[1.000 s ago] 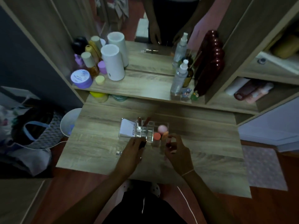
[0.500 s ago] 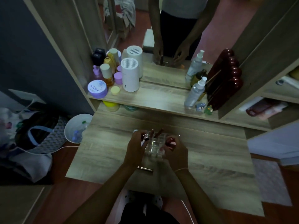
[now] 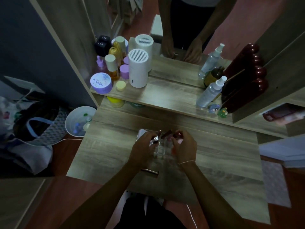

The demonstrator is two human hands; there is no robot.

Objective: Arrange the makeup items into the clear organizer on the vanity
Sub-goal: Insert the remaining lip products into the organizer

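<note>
The clear organizer [image 3: 162, 150] stands on the wooden vanity top [image 3: 222, 162], between my two hands. My left hand [image 3: 142, 150] is against its left side, fingers closed on a small silver-capped item [image 3: 154, 140]. At its right side, my right hand [image 3: 185, 148] pinches a small red item [image 3: 177, 135] over the back compartments. Some dark red tubes [image 3: 166, 133] stand upright in the organizer, and a white pad [image 3: 141, 131] shows at its back left. A slim metallic tube [image 3: 149, 171] lies loose on the top below my left wrist.
On the raised shelf [image 3: 165, 96] behind are a white cylinder [image 3: 138, 68], a purple jar [image 3: 100, 82], several bottles, a spray bottle [image 3: 209, 93] and a dark red ribbed object [image 3: 244, 83]. A mirror rises behind it. A white bin [image 3: 77, 121] and a bag [image 3: 41, 126] sit on the floor to the left.
Both hands have closed in on the organizer's sides, now holding small items over it. The slim tube now lies uncovered near the front. The view has tilted up.
</note>
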